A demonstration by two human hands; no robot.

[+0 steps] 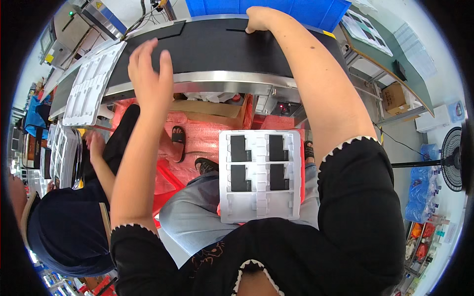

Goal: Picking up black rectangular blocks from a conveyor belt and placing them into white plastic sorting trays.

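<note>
- Black conveyor belt [217, 54] up front. Hands?
- Left hand [150, 79] spread, holding nothing, over the belt; right hand [257, 20] curled at a flat black piece [236, 30] near the far edge, can't tell if gripped.
- Step?
- Pickup, I'd judge. Next move calls for firm edge pinch, level lift. White tray [281, 203] on lap [190, 207], four black parts [240, 178] seated.

Bright light, strong fisheye edge distortion

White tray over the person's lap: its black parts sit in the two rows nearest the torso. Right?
Not the rows: the head view shows the black parts in the two farthest from the torso. The white tray is over the lap.
</note>
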